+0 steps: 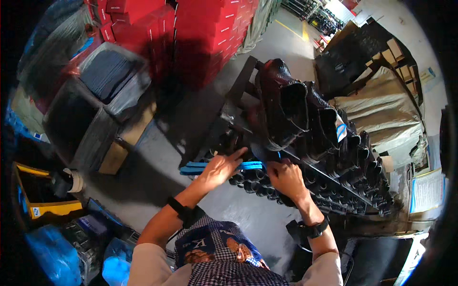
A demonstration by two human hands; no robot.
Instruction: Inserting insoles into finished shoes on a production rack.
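Observation:
My left hand (220,170) is closed around a stack of thin, flat blue pieces (193,168), seen edge-on, with its index finger stretched toward the rack. Close by on the right, my right hand (287,179) has its fingers curled at the lower tier of a shoe rack. A sliver of blue (279,154) shows just above those fingers, but what they grip is hidden. Glossy black shoes stand in rows on the rack; the nearest large black shoe (267,107) is on the upper tier, just beyond my hands. A white tag with a blue mark (341,131) sticks up among them.
Red boxes (205,43) are piled high at the far left. Nearer stand a grey crate holding dark flat sheets (105,74) and a dark bin (71,117). A yellow-edged container (55,209) and blue plastic bags (52,255) lie lower left. Beige sheeting (381,112) covers goods at right.

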